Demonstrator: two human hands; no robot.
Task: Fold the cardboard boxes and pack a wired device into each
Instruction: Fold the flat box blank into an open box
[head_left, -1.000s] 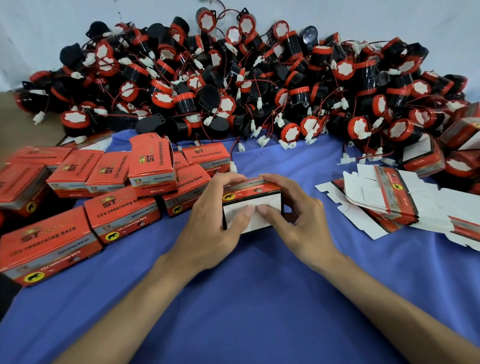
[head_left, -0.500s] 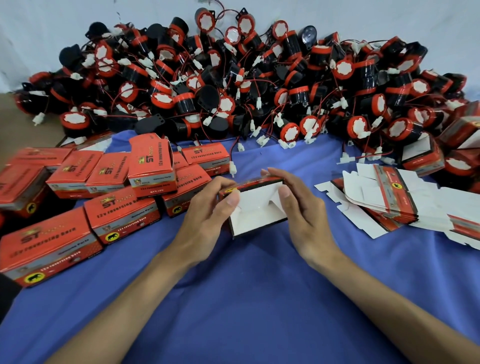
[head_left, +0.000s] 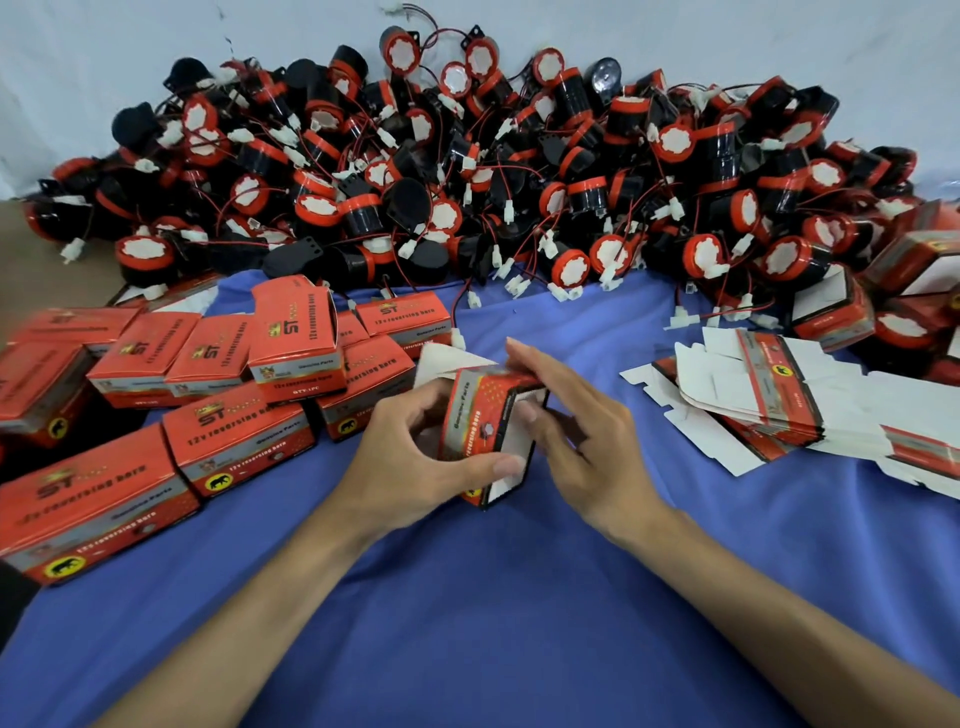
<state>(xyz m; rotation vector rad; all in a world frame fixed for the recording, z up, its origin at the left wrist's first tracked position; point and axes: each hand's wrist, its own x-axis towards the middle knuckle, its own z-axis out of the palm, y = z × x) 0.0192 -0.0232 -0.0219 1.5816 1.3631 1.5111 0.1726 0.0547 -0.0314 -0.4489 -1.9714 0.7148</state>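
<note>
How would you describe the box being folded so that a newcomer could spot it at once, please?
On the blue cloth before the device pile, look between the closed boxes and the flat blanks. The red box there is the only one gripped by the left hand, its white flap raised.

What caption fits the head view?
Left hand grips a red box, right hand touches its end; wired devices piled behind.

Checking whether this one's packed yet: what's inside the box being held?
The box, gripped by the left hand with the right hand touching it, shows only white end flaps. Its walls cover the interior, so any contents cannot be seen.
</note>
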